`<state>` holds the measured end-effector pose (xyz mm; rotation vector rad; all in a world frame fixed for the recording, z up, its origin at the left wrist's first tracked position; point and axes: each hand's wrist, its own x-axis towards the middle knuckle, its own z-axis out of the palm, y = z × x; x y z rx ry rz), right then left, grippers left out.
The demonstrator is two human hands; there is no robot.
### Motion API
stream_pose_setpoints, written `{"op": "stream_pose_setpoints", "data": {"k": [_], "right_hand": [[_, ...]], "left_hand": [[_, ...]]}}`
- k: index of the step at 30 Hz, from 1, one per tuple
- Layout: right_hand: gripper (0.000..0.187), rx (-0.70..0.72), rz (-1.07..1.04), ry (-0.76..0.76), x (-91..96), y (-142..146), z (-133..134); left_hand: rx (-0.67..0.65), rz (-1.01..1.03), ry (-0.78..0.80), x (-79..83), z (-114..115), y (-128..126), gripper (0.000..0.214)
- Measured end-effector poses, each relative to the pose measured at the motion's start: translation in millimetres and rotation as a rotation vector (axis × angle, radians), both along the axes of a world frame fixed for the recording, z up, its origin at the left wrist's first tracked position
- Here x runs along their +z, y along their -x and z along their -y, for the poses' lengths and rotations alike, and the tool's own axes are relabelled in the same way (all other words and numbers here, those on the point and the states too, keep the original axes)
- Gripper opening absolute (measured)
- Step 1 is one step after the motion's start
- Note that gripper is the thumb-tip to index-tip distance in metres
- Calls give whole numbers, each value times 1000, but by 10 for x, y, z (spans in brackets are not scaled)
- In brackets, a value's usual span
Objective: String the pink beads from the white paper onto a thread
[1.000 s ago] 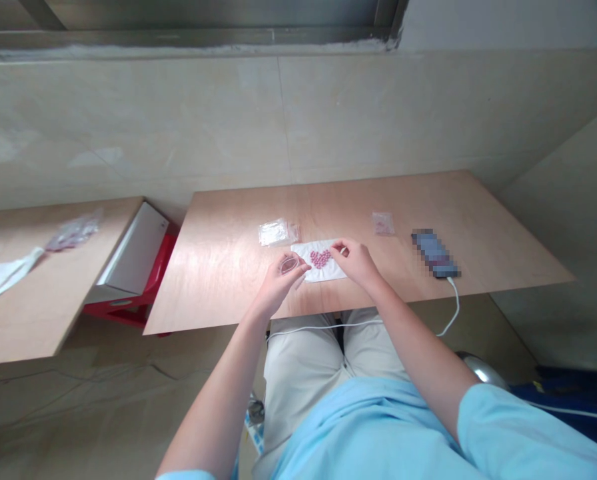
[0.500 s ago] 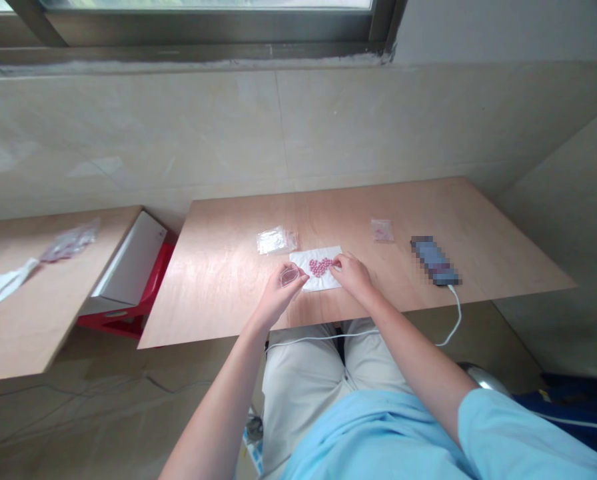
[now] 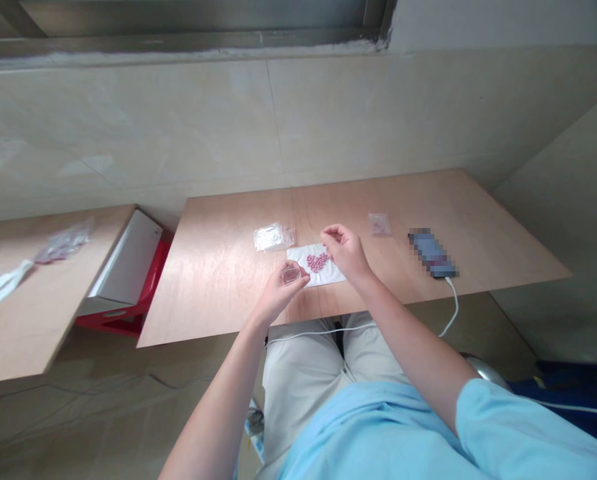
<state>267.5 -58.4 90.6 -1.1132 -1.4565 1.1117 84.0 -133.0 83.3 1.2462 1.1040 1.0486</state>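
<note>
Okay, the hard-to-see stuff first: the little see-through thing pinched in the left hand (image 3: 280, 285) is really tough to make out. It's a small clear plastic piece (image 3: 291, 274), maybe a tiny cup or ring, but I can't tell which. The phone (image 3: 432, 253) is pixelated, so its screen is anyone's guess, and a white charging cable (image 3: 453, 308) is running off it and past the table edge.

The left arm is reaching up from the bottom of the view, with the hand curled narrowly around that piece just beside the white sheet (image 3: 323, 275). The right hand (image 3: 346, 253) is hovering over the sheet's far corner, with its fingertips (image 3: 327, 233) pinched close together. I can't tell if they're gripping something tiny.

On the sheet, pink beads (image 3: 317, 262) are forming a neat heart, just beyond the left hand's fingers and below the right hand. A crinkly clear plastic bag (image 3: 273, 237) is lying just past the sheet on the plywood table (image 3: 378, 197), and a small pinkish bag (image 3: 379, 225) is sitting further right, near the phone.
</note>
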Motion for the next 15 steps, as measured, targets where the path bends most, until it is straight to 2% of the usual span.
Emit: {"op": "stream_pose_setpoints", "data": {"k": [3,4,6,9,15], "right_hand": [[20,206,165,-83,187,127,203],[18,225,199,-93,217,140,252],[17,146,204,-89,228,118,303],[19,49,178,-55,155,-23,302],[23,119,332,0,-75,-492,400]], "left_hand": [[7,13,-17,20,23,-8,28],[20,9,-23,26,31,-6,28],[44,-3,-29,38,43,1,28],[64,4,-26,54,50,11,27],[76,26,-33,118,73,-13,25]]}}
